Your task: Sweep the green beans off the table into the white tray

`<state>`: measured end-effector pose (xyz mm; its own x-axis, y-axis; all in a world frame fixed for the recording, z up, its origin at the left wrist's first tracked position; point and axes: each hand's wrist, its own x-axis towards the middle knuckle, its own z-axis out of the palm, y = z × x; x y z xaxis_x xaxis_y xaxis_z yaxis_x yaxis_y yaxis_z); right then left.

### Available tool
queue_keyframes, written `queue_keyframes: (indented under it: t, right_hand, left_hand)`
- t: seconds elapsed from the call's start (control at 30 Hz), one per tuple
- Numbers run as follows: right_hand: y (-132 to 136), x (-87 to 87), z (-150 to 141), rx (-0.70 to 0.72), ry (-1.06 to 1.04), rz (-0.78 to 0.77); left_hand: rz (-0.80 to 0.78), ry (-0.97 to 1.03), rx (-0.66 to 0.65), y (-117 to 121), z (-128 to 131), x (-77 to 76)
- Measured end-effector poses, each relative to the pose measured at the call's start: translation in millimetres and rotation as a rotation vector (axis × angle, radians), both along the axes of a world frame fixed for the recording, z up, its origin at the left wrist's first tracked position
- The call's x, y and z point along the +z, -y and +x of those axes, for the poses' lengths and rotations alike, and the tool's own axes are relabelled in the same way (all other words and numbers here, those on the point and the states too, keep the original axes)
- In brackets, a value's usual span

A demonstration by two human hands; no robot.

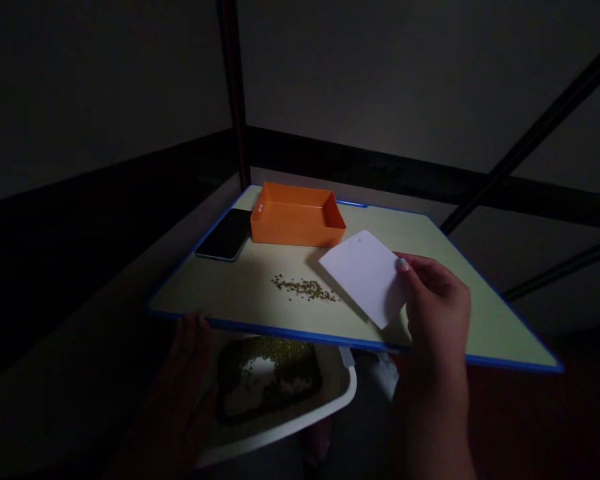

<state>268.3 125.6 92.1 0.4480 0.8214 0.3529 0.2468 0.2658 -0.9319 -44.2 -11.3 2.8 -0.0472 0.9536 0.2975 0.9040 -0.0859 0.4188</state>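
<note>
In my right hand [433, 300] a square white card [365, 273] with a small hole near one corner is pinched between thumb and fingers, tilted over the table [480, 313]. Just left of the card lies a loose strip of small green beans or seeds [305, 288]. My left hand [185, 380], in deep shadow, has its fingers stretched out with the tips at the table's blue front edge. Below that edge, beside this hand, is a white tray [330, 410] with many green seeds [285, 353] inside. Whether the left hand touches the tray is too dark to tell.
An open orange box [297, 233] stands at the back of the table. Left of it lies a dark-screened phone [225, 235]. Walls with dark bands rise close behind and to the left. The surroundings are dim.
</note>
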Motion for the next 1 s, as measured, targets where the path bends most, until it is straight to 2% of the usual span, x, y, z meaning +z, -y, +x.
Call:
queue_keyframes:
  t: [0.1, 0.2, 0.33, 0.53, 0.73, 0.83, 1.0]
  right_hand:
    - [2, -0.9, 17, -0.082, 0.042, -0.027]
    - [2, -1.5, 27, -0.102, 0.067, -0.078]
    - [5, -1.9, 37, -0.085, 0.097, -0.138]
    - [15, -0.4, 50, -0.044, 0.142, -0.138]
    - [11, -3.5, 49, -0.014, 0.115, -0.143]
    - [6, -6.8, 45, 0.022, 0.09, -0.137]
    - [1, -9.7, 42, 0.108, 0.088, -0.131]
  left_hand:
    - [-0.007, 0.038, 0.025, -1, 6, 4.9]
    - [0.005, 0.039, 0.014, -1, 11, 8.2]
    - [0.012, 0.001, -0.034, -2, 14, 9.8]
    - [-0.044, -0.055, -0.079, -5, 9, 3.9]
    - [-0.026, -0.196, -0.172, -9, 3, 0.0]
    - [-0.017, -0.198, -0.185, -8, 11, 5.0]
    - [-0.009, -0.105, -0.132, -6, 29, 17.1]
